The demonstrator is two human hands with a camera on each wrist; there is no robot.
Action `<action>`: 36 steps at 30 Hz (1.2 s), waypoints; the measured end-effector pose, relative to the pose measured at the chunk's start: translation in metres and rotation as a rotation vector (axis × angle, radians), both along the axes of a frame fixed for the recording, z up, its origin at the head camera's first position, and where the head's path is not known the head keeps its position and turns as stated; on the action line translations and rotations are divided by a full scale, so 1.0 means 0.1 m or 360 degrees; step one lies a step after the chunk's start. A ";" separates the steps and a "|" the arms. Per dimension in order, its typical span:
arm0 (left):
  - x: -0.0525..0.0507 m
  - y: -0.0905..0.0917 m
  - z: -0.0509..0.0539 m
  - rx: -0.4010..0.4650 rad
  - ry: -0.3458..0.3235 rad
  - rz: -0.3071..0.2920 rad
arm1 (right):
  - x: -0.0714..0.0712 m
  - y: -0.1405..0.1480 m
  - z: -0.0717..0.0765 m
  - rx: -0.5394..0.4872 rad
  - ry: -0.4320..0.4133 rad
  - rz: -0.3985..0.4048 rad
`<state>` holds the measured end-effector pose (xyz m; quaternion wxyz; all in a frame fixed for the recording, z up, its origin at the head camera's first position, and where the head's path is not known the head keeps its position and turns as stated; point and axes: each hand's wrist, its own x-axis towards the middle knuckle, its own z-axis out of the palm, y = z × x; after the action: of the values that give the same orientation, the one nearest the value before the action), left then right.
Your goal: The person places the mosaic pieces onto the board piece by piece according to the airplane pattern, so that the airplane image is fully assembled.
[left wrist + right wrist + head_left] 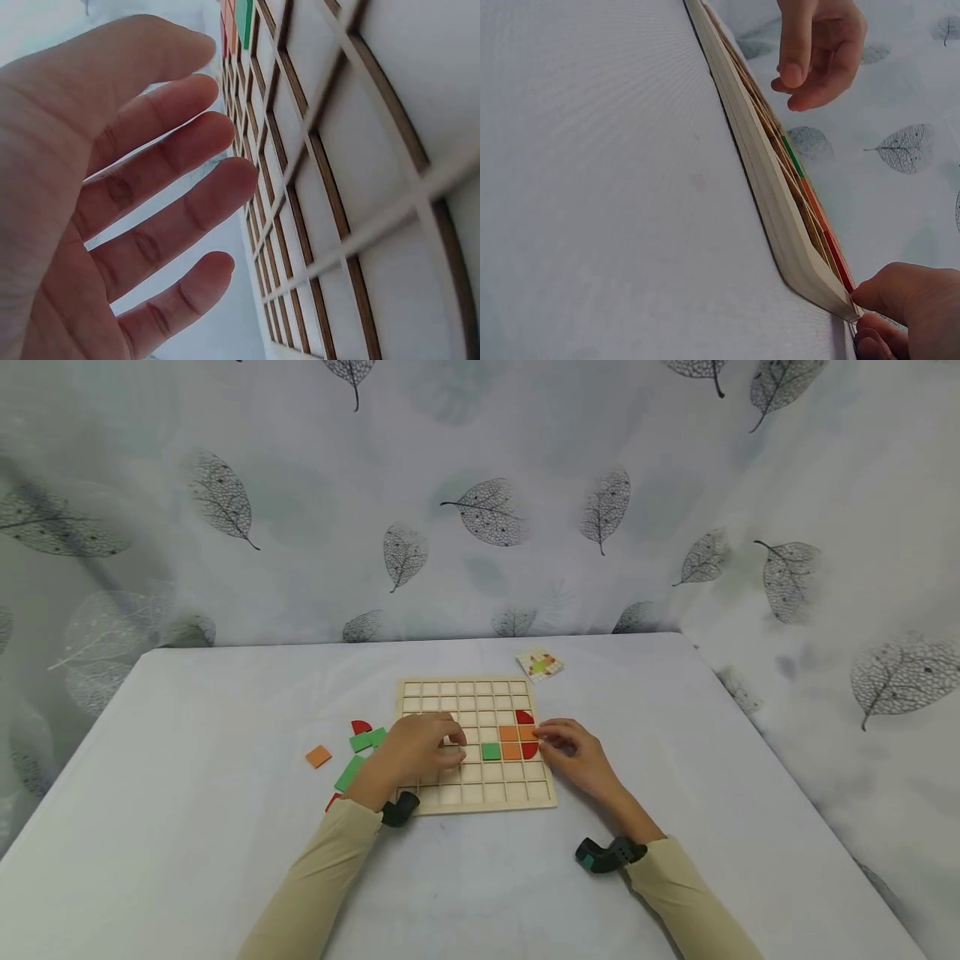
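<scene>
A pale wooden grid board (pixel 472 795) lies on the white table. Toward its right side sit a green square tile (pixel 491 751), several orange square tiles (pixel 512 751) and two red quarter-round tiles (pixel 529 749). Above the board's left half hovers my left hand (pixel 427 745), fingers loosely bent and apart; the left wrist view shows nothing between them. My right hand (pixel 576 756) is at the board's right edge, its fingertips touching there beside the orange and red tiles. In the right wrist view, the right thumb and fingers (pixel 889 292) meet the board's corner area.
Loose tiles lie left of the board: a red quarter-round (pixel 361 727), several green pieces (pixel 361 742), an orange square (pixel 318 756) and a red piece partly hidden by the left arm. A patterned card (pixel 540 664) lies behind the board's far right corner. A leaf-print curtain (pixel 487 510) hangs behind.
</scene>
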<state>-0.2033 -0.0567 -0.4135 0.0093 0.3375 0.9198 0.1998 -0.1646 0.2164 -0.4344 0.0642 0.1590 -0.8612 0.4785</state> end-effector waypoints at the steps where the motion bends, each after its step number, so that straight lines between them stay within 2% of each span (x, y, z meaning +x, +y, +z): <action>1: -0.01 -0.02 0.00 -0.0003 -0.0013 0.0005 | 0.00 0.00 0.00 0.0001 0.0001 0.0001; 10: 0.00 -0.22 0.06 0.0025 -0.0034 0.0036 | 0.01 0.00 0.03 0.0007 -0.0018 -0.0006; 14: 0.00 -0.32 0.05 0.0052 -0.0063 0.0045 | 0.01 0.00 0.01 0.0013 -0.0032 -0.0021; 19: 0.02 -0.46 0.05 0.0066 -0.0138 0.0116 | -0.09 0.06 -0.19 0.0007 0.0001 -0.0022; 23: 0.01 -0.55 0.05 0.0029 -0.0153 0.0156 | -0.16 0.13 -0.35 0.0008 0.0024 -0.0032; 31: -0.03 -0.70 -0.01 -0.0007 -0.0165 0.0151 | -0.18 0.17 -0.38 -0.0020 0.0048 -0.0017; 36: -0.03 -0.78 -0.02 0.0013 -0.0259 0.0174 | -0.18 0.17 -0.38 0.0000 0.0029 -0.0013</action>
<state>-0.2062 -0.1350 -0.4157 0.0718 0.2695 0.9323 0.2304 -0.1822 0.2330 -0.4722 0.0739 0.1598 -0.8612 0.4768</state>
